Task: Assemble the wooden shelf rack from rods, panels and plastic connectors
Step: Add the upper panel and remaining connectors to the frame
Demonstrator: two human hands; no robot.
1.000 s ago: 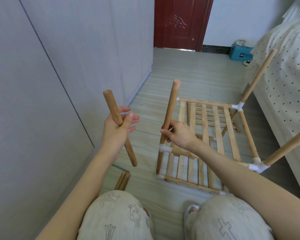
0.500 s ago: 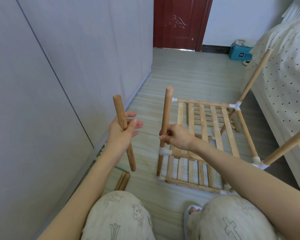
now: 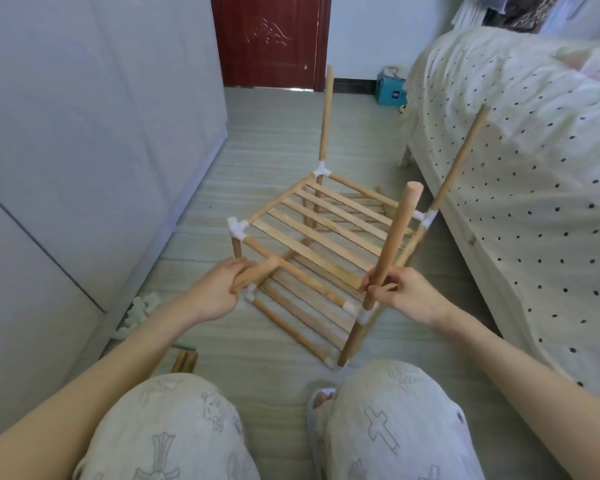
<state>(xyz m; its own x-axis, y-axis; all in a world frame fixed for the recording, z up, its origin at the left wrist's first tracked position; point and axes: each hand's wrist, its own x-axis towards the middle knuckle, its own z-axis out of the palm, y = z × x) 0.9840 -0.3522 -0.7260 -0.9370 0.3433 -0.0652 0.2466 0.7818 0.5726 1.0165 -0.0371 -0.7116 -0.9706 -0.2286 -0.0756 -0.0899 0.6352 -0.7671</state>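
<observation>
The part-built wooden rack (image 3: pixel 326 237) stands on the floor in front of my knees, with two slatted shelves joined by white plastic connectors. My right hand (image 3: pixel 400 297) grips the near right upright rod (image 3: pixel 394 233) just above its connector. My left hand (image 3: pixel 219 289) holds a loose wooden rod (image 3: pixel 258 270), which points away from me toward the rack's near left corner. That corner's white connector (image 3: pixel 238 228) has no upright rod above it. Two more uprights rise at the far corner (image 3: pixel 326 112) and the right corner (image 3: pixel 461 161).
A grey wardrobe (image 3: pixel 84 150) runs along the left. A bed with a dotted cover (image 3: pixel 516 168) is close on the right. Spare rods (image 3: pixel 186 360) and white connectors (image 3: pixel 142 308) lie on the floor at my left. A dark red door (image 3: pixel 271 39) is straight ahead.
The rack has turned, so its open corner now faces left. My left hand has lowered the loose rod from upright to nearly level, toward the rack. My right hand keeps its grip.
</observation>
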